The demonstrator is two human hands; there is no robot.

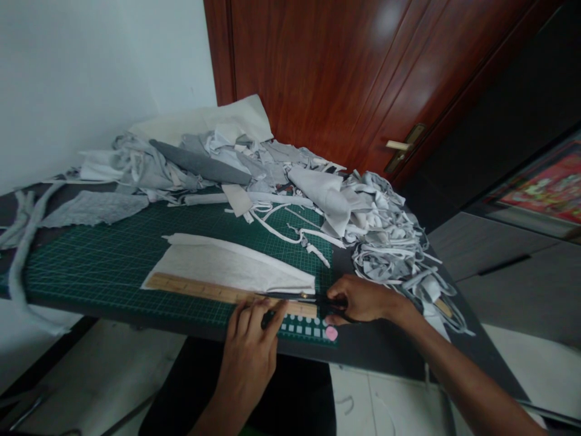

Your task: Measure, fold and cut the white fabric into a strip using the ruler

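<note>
My right hand (363, 298) is closed around the black handles of a pair of scissors (305, 296), whose blades point left and lie along a wooden ruler (195, 289). With its fingertips, my left hand (250, 339) presses on the front edge of that ruler, near its right part. Between the thumb and forefinger shows a small dark object that I cannot make out. A folded piece of white fabric (227, 264) lies flat just behind the ruler, its right end close to the scissors. All of this rests on a green cutting mat (109, 254).
Grey and white fabric scraps (167, 163) heap along the back of the dark table (376, 348), and a tangled pile of fabric strips (385, 242) stands at the right. A pink round spot (331, 333) marks the mat's front right corner. Behind is a wooden door (308, 66).
</note>
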